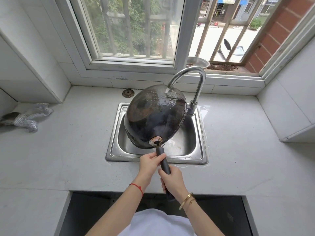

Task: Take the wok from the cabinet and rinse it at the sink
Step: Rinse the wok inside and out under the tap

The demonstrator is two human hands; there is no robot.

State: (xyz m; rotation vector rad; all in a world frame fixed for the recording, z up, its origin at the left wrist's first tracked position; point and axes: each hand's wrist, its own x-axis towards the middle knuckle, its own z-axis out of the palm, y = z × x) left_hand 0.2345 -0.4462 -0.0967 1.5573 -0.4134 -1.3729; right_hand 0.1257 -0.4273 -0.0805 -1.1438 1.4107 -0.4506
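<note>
Water from curved chrome faucet [192,77] struck upturned black round metal wok [153,116] over steel sink [199,150], left hand [150,163] and right hand [172,179] gripped its dark handle [163,160].

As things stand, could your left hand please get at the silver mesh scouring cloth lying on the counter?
Probably not yet: the left hand grips the black wok's handle, and the silver mesh scouring cloth lies far to its left on the grey counter, with nothing between.
</note>
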